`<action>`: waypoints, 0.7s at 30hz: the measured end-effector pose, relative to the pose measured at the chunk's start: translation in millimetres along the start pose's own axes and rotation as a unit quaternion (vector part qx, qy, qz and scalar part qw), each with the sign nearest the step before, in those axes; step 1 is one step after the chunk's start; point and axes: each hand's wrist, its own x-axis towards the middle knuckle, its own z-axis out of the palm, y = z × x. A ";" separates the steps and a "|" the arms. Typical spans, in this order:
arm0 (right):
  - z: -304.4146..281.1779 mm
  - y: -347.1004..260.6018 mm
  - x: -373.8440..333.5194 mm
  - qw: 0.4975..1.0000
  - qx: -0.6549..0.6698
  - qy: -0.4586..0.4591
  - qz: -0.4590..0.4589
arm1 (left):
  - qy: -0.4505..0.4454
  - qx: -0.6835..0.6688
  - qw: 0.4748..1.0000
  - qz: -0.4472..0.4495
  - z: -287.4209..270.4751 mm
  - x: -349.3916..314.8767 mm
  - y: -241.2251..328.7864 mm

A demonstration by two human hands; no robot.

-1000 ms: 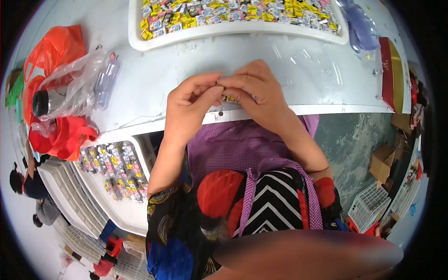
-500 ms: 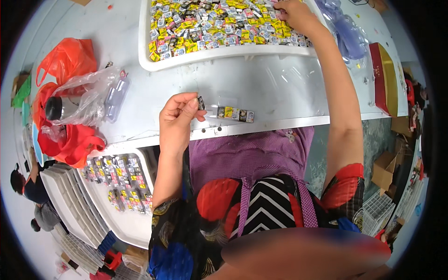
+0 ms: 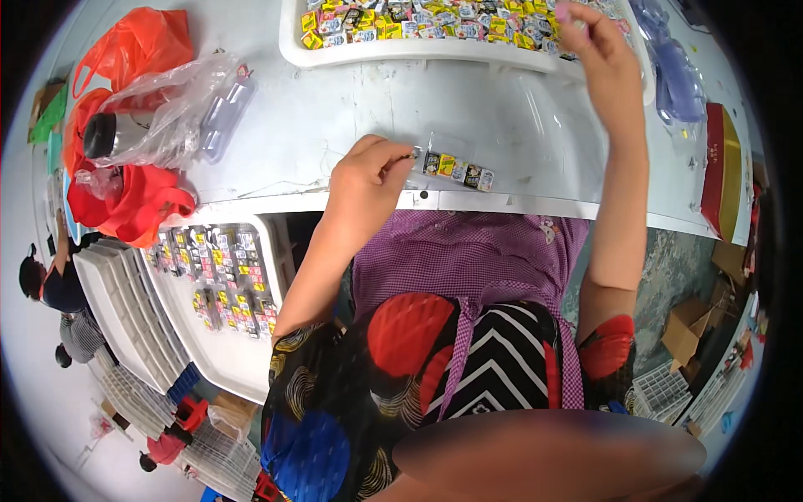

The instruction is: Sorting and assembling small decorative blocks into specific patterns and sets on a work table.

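On the table near its front edge lies a clear plastic blister tray (image 3: 458,151) holding a short row of small printed blocks (image 3: 458,170) in black, yellow and white. My left hand (image 3: 368,180) is at the tray's left end, thumb and forefinger pinching a small dark block (image 3: 413,154), mostly hidden by the fingertips. My right hand (image 3: 604,63) is raised over the front right rim of a large white tub (image 3: 468,52) full of loose printed blocks (image 3: 401,25). Its fingers are curled together at the tips; a pale bit shows between them, too small to make out.
Red bags (image 3: 138,50) and a clear bag with a dark-capped bottle (image 3: 104,134) occupy the table's left. Empty clear blisters (image 3: 226,121) lie beside them, more (image 3: 677,79) at the right near a red-and-gold box (image 3: 721,171). Below left, a white tray (image 3: 242,360) holds filled packs.
My right hand has lifted out of the blocks and back toward me. My left hand has brought its block to the blister tray's left end. The whole view has shifted.
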 end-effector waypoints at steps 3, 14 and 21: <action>26.8 -23.9 -42.3 0.990 0.107 -0.059 0.066 | 0.008 0.033 0.999 0.013 10.1 2.3 2.0; 71.1 -48.3 -89.4 0.987 -0.039 -0.118 -0.106 | 0.039 0.084 0.991 0.101 5.8 5.5 -3.5; 95.8 -56.0 -94.4 0.958 -0.064 -0.140 -0.243 | -0.078 -0.437 0.893 -0.077 -5.4 13.1 3.5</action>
